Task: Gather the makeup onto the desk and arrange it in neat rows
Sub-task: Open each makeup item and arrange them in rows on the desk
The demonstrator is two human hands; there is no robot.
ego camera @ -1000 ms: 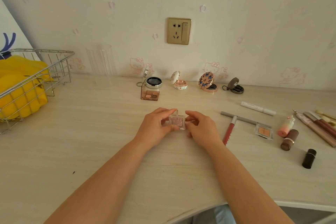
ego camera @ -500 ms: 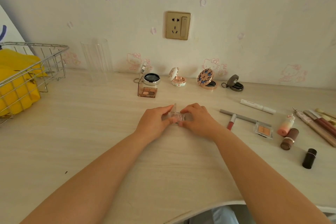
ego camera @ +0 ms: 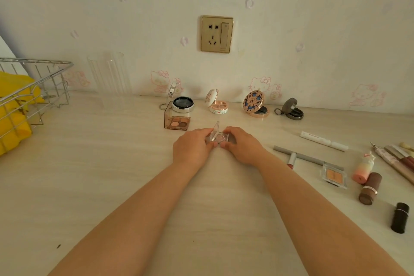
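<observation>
Small clear-plastic square palette with a pink glittery pan [ego camera: 219, 138], centre of frame, resting on the pale wood-grain desk [ego camera: 112, 175] with its transparent lid propped up at an angle. I have it from both sides — my left hand [ego camera: 192, 149] with fingers curled against its left edge, my right hand [ego camera: 243, 147] curled against its right edge, thumbs meeting at the near edge. Held low and two-handed, I judge, so I can square it up beside the brown-tinted four-pan eyeshadow palette [ego camera: 178, 122] just up-left of it, lid also raised.

Behind, along the wall in the upper middle, a row of opened compacts: a silver round compact with a dark pan [ego camera: 183, 104], a white floral round compact [ego camera: 217, 105], a rose-gold compact with a blue flower lid [ego camera: 256, 105], a dark grey round compact [ego camera: 292, 110]. All stand lids-up, which seems to be why mine is open too.

Right side of frame is not yet sorted — a white pen-shaped tube [ego camera: 323, 140], a grey pencil [ego camera: 298, 155], a clear square blush pan [ego camera: 334, 175], a brown lipstick tube [ego camera: 370, 188], a black lipstick tube [ego camera: 400, 217] lying at mixed angles.

Left edge: a wire basket [ego camera: 33, 87] holding something yellow.
</observation>
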